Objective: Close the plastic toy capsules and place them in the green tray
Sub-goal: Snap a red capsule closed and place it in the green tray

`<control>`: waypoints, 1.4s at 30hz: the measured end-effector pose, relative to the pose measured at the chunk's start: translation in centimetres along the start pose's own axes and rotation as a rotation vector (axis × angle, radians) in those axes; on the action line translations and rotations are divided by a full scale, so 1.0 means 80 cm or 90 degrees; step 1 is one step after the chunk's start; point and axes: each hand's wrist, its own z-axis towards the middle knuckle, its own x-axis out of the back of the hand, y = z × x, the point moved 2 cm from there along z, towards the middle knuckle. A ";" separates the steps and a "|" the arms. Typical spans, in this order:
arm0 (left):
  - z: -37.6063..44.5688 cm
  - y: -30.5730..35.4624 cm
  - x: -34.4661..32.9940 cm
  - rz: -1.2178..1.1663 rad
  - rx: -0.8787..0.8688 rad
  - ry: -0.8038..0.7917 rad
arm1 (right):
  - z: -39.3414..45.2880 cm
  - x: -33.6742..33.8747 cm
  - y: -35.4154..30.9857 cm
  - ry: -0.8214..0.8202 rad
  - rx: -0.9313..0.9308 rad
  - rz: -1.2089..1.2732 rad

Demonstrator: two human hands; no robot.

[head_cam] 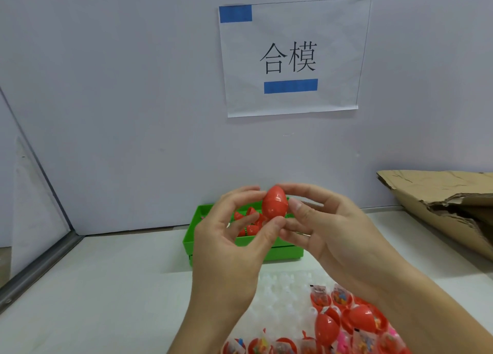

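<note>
- Red, glossy and egg-shaped, the closed plastic capsule (pixel 274 202) stands upright between both hands, a faint seam ringing its middle, held above the green tray (pixel 240 243).
- Left hand (pixel 232 244) pinches the capsule from its 8 o'clock side, thumb tip under the lower end and forefinger curved over the upper left shoulder.
- Right hand (pixel 324 229) clasps it from 3 o'clock, thumb pad pressed on the side at the seam, forefinger arched over the pointed top.
- Green tray of moulded plastic, rectangular with straight walls, sits on the white tabletop (pixel 106 287) against the pale wall; the hands hide most of its inside, but several red capsules in the tray (pixel 246 221) show between the fingers.
- At 5 o'clock of the hands lies a white bumpy moulded holder (pixel 282 297), translucent, with open red capsule halves (pixel 338 300) holding small packeted toys, and two closed red eggs (pixel 326 328) among them.
- Crumpled brown corrugated cardboard (pixel 448 201) lies at 3 o'clock by the wall.
- White paper sign (pixel 292 57) with black characters and two blue patches hangs at 12 o'clock.
</note>
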 end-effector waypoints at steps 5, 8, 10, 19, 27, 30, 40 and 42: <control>-0.005 0.002 -0.001 0.112 -0.046 0.003 | -0.004 -0.008 0.002 -0.049 0.019 -0.081; -0.005 0.006 -0.001 0.164 -0.073 0.020 | -0.003 -0.006 0.004 -0.045 0.019 -0.072; -0.006 0.005 0.000 0.166 -0.062 0.024 | -0.003 -0.006 0.003 -0.062 0.010 -0.043; -0.002 0.002 0.001 0.083 -0.004 -0.027 | -0.005 -0.011 0.003 -0.124 -0.010 0.015; -0.001 0.001 0.003 0.199 0.018 0.005 | -0.002 -0.002 0.007 0.028 -0.054 -0.157; -0.002 -0.002 0.002 0.195 0.032 0.003 | -0.001 0.001 0.009 0.041 -0.065 -0.151; -0.003 -0.001 -0.001 0.235 0.015 -0.014 | -0.001 0.003 0.011 0.007 -0.155 -0.023; -0.003 -0.003 -0.001 0.221 0.011 -0.004 | -0.002 0.001 0.011 -0.007 -0.200 0.057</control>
